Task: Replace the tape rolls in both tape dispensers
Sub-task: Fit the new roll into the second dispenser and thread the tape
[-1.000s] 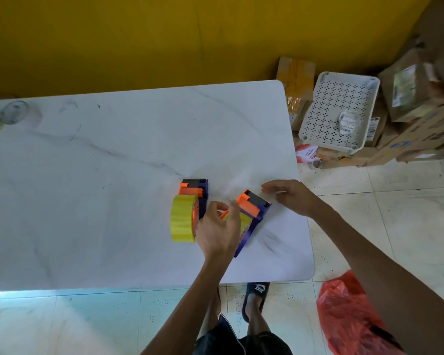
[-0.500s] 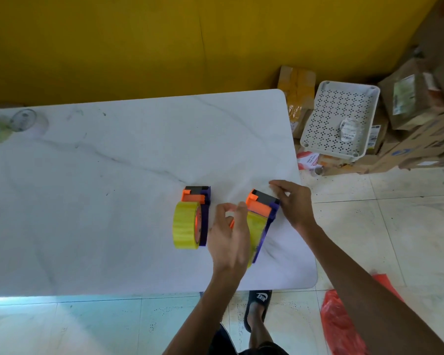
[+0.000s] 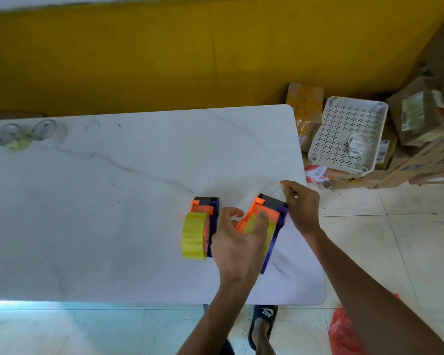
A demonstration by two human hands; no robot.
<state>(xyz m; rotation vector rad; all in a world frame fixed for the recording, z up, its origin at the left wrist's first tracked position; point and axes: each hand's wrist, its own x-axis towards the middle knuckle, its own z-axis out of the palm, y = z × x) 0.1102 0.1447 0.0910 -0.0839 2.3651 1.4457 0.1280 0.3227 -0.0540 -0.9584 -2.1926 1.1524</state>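
Two purple-and-orange tape dispensers lie on the white marble table (image 3: 113,213). The left dispenser (image 3: 207,206) carries a yellow tape roll (image 3: 194,235) and nobody touches it. My left hand (image 3: 237,242) grips the right dispenser (image 3: 269,208) and its yellow roll (image 3: 251,222), which the hand mostly hides. At the front end of that dispenser, my right hand (image 3: 301,206) pinches a strip of clear tape (image 3: 277,192).
Two nearly empty clear tape rolls (image 3: 23,135) sit at the table's far left. Right of the table, on the floor, are a white perforated basket (image 3: 346,135), cardboard boxes (image 3: 420,116) and a red plastic bag (image 3: 344,331). The table's right edge is close to my right hand.
My right hand has closed in on the front of the right dispenser and now pinches the tape end. My left hand has shifted from between the dispensers onto the right one.
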